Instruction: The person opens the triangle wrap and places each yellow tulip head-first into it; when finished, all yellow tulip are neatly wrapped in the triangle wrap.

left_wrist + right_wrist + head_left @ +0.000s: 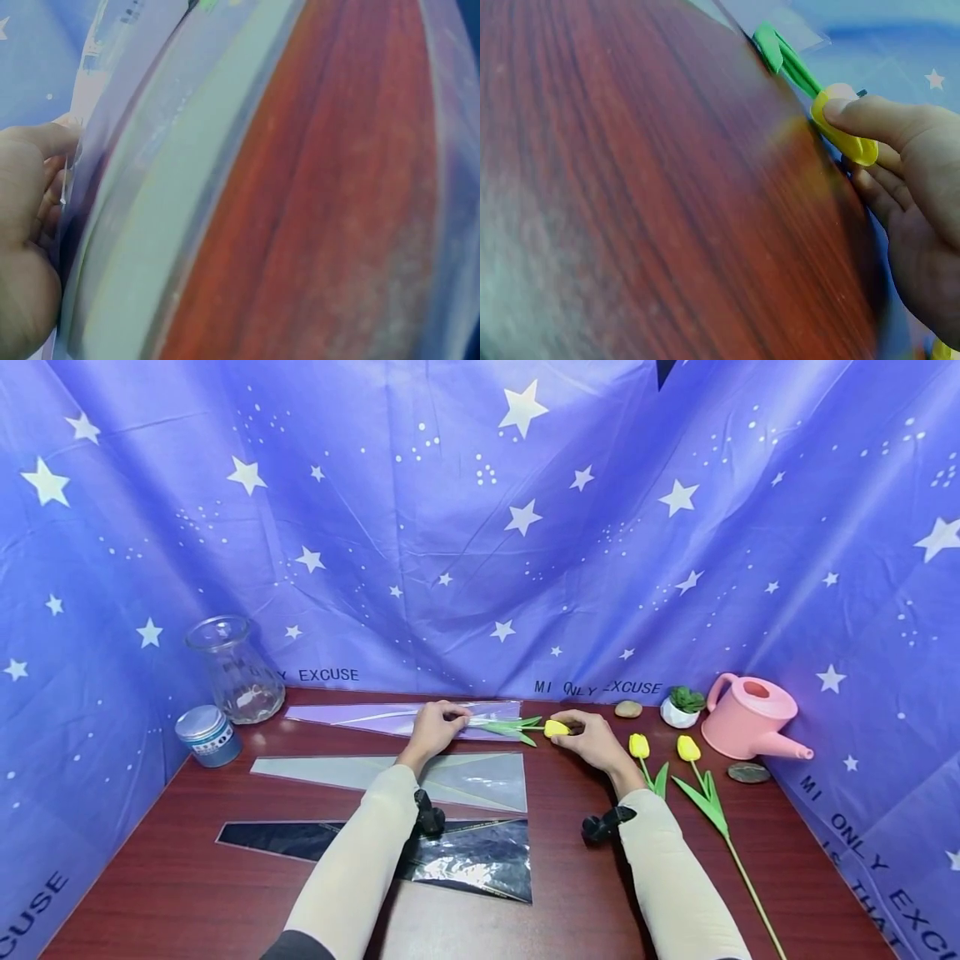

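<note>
My right hand (594, 743) pinches the yellow bloom of an artificial tulip (556, 728) between thumb and fingers. The tulip lies sideways, its green leaves and stem pointing left, partly inside a clear-and-purple flower sleeve (360, 714) at the back of the table. My left hand (435, 731) pinches that sleeve near its middle, fingertips beside the tulip's stem. In the left wrist view, the left thumb (45, 141) lies against the shiny film. The right wrist view shows the right thumb (862, 116) pressed on the yellow petals, the leaves just beyond.
A grey sleeve (375, 777) and a black sleeve (480, 860) lie nearer me. Two more tulips (688, 748) lie at right. Behind them stand a potted succulent (680, 706), a pink watering can (750, 718) and stones (748, 772). A glass vase (240, 677) and lidded jar (208, 737) stand left.
</note>
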{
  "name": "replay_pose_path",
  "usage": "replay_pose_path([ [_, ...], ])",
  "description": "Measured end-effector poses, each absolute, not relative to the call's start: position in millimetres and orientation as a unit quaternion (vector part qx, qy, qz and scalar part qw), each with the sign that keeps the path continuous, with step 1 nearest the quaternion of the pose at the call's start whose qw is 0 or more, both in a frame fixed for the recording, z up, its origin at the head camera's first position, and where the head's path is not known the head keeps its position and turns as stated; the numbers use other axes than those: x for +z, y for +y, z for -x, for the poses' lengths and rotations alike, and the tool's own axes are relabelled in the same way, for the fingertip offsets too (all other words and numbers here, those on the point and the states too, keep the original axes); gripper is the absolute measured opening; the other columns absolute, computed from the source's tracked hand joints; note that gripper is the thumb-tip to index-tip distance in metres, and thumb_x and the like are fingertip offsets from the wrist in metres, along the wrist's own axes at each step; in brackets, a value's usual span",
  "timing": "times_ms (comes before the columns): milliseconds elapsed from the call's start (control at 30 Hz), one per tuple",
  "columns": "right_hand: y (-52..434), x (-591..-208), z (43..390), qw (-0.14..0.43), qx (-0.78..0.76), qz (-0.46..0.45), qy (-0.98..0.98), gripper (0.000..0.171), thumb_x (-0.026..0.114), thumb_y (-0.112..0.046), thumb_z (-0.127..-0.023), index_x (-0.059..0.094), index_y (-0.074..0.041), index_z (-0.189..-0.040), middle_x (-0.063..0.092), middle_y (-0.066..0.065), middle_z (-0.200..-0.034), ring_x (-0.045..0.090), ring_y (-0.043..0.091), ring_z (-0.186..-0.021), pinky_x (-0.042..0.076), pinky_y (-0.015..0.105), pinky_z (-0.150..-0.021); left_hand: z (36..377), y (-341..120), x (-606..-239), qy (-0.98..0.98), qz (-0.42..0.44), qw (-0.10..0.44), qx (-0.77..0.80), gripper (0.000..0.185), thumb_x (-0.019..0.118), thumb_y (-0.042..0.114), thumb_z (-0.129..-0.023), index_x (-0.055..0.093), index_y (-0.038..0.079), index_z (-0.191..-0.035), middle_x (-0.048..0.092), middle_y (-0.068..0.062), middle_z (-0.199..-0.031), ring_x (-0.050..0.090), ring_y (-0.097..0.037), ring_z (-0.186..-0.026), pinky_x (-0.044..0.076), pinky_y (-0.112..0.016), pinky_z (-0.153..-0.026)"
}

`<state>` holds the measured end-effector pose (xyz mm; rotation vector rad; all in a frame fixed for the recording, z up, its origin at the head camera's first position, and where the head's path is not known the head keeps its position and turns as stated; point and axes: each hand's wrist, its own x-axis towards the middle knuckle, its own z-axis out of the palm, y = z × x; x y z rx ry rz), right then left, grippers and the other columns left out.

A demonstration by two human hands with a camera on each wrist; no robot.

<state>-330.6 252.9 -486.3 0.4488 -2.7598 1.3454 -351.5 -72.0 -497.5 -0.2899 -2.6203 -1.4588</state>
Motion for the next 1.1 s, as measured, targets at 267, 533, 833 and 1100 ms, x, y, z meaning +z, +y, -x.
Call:
replay_pose_path([
  [267, 257.2, -487.6, 329.9, 0.015, 0.500, -0.103, -0.860, 0.039, 0.079, -0.015, -0.092, 0.071, -0.009, -0.129, 0.071, 0.016, -0.127, 0.068, 0.018, -0.101, 0.053, 0.019, -0.084, 354.0, -72.9, -492.5, -0.865, 0.100, 0.059, -0.489, 0.013, 0.074, 0.015, -0.094, 0.083, 0.013, -0.104, 0.075, -0.012, -0.122, 0.065, -0.032, -0.126, 0.048, -0.047, -0.111],
  [533, 252.1, -486.8, 330.9, 0.030, 0.533, -0.088, -0.841, 0.039, 0.079, -0.018, -0.093, 0.071, -0.008, -0.129, 0.071, 0.019, -0.127, 0.067, 0.015, -0.100, 0.053, 0.016, -0.083, 354.4, -72.6, -484.5, -0.881, 0.110, 0.055, -0.457, 0.013, 0.074, 0.018, -0.095, 0.083, 0.015, -0.104, 0.075, -0.011, -0.123, 0.065, -0.030, -0.126, 0.049, -0.046, -0.109],
  [833, 231.0, -483.1, 332.9, 0.041, 0.557, -0.086, -0.825, 0.035, 0.078, -0.011, -0.091, 0.073, -0.006, -0.125, 0.072, 0.020, -0.124, 0.069, 0.012, -0.100, 0.054, 0.018, -0.083, 352.6, -69.0, -481.2, -0.889, 0.118, 0.055, -0.439, 0.013, 0.074, 0.019, -0.095, 0.083, 0.017, -0.104, 0.075, -0.009, -0.122, 0.065, -0.030, -0.125, 0.049, -0.046, -0.108],
  [1100, 210.6, -485.6, 338.0, 0.038, 0.586, -0.089, -0.805, 0.036, 0.078, -0.004, -0.089, 0.074, -0.002, -0.124, 0.073, 0.023, -0.122, 0.068, 0.009, -0.096, 0.054, 0.017, -0.081, 350.6, -69.2, -481.0, -0.884, 0.118, 0.061, -0.449, 0.012, 0.075, 0.019, -0.094, 0.083, 0.017, -0.103, 0.076, -0.009, -0.120, 0.065, -0.031, -0.123, 0.049, -0.046, -0.107],
])
